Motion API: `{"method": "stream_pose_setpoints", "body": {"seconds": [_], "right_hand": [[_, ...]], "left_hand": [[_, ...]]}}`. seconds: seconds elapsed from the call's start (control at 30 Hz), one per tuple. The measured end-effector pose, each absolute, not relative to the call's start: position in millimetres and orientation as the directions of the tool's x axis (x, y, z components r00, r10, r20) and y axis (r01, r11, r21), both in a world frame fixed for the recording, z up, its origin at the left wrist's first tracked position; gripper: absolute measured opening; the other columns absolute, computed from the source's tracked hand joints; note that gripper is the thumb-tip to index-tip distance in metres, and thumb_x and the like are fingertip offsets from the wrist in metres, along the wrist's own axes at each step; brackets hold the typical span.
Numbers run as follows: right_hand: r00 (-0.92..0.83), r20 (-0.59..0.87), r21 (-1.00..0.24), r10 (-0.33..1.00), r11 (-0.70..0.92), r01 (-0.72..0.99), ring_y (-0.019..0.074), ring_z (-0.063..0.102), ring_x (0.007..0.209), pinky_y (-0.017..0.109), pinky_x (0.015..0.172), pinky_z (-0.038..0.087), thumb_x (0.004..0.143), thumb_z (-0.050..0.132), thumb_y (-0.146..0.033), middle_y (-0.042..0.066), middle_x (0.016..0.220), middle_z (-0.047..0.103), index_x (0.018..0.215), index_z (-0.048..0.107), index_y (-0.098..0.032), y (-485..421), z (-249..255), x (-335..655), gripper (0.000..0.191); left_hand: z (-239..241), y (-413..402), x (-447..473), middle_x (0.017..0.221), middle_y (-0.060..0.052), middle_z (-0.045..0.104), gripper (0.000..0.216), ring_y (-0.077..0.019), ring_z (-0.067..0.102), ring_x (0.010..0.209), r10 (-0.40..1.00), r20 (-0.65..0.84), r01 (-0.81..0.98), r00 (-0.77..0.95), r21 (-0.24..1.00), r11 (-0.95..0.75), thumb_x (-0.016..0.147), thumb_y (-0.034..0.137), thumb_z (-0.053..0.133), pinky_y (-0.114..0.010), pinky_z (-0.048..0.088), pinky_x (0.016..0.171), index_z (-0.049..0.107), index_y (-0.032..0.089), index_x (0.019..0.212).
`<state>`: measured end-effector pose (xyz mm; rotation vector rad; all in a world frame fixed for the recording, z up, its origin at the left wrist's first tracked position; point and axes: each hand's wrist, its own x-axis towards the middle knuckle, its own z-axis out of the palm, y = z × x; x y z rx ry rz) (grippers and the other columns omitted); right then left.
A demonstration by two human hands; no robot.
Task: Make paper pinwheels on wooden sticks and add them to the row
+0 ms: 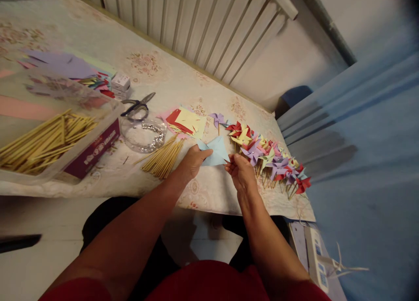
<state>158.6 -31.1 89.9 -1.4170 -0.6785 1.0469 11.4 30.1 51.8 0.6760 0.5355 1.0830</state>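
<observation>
A light-blue paper is held up over the near edge of the table, between the two hands, right of a bundle of thin sticks and left of the crowd of paper pinwheels. The left hand pinches its left side, thumb on top, fingers hidden beneath. The right hand has its fingertips gathered at the near right corner; whether they pinch it or only touch it, I cannot tell. The paper should be very light, with just enough stiffness to stand out flat, though it would likely crease under a hard thumb and could tear where it narrows at the corners. A flat, gentle grip toward the middle looks safest, the corners taken only by the fingertips. Beyond it to the far left lie cut paper squares and scissors
</observation>
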Motion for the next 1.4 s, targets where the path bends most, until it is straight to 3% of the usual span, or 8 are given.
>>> {"method": "stream_pose_setpoints", "body": {"seconds": [0.33, 0.77, 1.03, 1.23, 1.4], "right_hand": [[0.464, -0.110, -0.984, 0.879, -0.032, -0.173, 0.0156, 0.069, 0.074, 0.023, 0.056, 0.050, 0.067, 0.074, -0.029, 0.003, 0.083, 0.071, 0.086, 0.065, -0.019, -62, 80, 146, 0.023], [0.511, -0.041, -0.994, 0.859, 0.016, -0.106, 0.0162, 0.069, 0.076, 0.024, 0.056, 0.047, 0.073, 0.069, -0.031, 0.003, 0.085, 0.070, 0.086, 0.062, -0.020, -68, 78, 126, 0.018], [0.482, 0.088, -0.995, 0.872, 0.056, 0.080, 0.0172, 0.069, 0.078, 0.027, 0.061, 0.049, 0.081, 0.064, -0.033, 0.005, 0.092, 0.072, 0.097, 0.063, -0.019, -74, 78, 117, 0.021], [0.455, 0.114, -0.983, 0.883, 0.035, 0.178, 0.0148, 0.065, 0.068, 0.027, 0.059, 0.050, 0.079, 0.063, -0.032, 0.001, 0.081, 0.069, 0.102, 0.065, -0.021, -69, 85, 111, 0.024], [0.390, 0.091, -0.974, 0.916, 0.000, 0.226, 0.0145, 0.062, 0.060, 0.027, 0.058, 0.050, 0.080, 0.061, -0.030, -0.004, 0.063, 0.061, 0.107, 0.064, -0.023, -62, 90, 113, 0.028]], "left_hand": [[52, 29, 10, 0.073, 0.000, 0.067, 0.028, -0.0146, 0.061, 0.066, 0.926, -0.103, -0.602, 0.364, 0.732, 0.318, 0.064, 0.025, 0.072, -0.028, 0.050, 0.068, 0.066, 0.014, 0.089], [52, 29, 11, 0.065, 0.000, 0.064, 0.019, -0.0160, 0.059, 0.064, 0.936, -0.151, -0.557, 0.318, 0.770, 0.313, 0.063, 0.023, 0.072, -0.027, 0.047, 0.060, 0.064, 0.015, 0.078], [54, 27, 10, 0.062, 0.002, 0.061, 0.017, -0.0132, 0.055, 0.057, 0.934, -0.173, -0.518, 0.313, 0.793, 0.321, 0.064, 0.025, 0.070, -0.025, 0.044, 0.055, 0.059, 0.016, 0.072], [59, 25, 9, 0.068, 0.001, 0.064, 0.023, -0.0134, 0.057, 0.060, 0.919, -0.122, -0.550, 0.375, 0.768, 0.327, 0.062, 0.026, 0.070, -0.026, 0.047, 0.062, 0.063, 0.015, 0.081], [64, 23, 6, 0.065, -0.002, 0.064, 0.017, -0.0160, 0.058, 0.059, 0.897, -0.095, -0.512, 0.431, 0.793, 0.330, 0.064, 0.025, 0.070, -0.027, 0.047, 0.057, 0.063, 0.015, 0.075]]}}
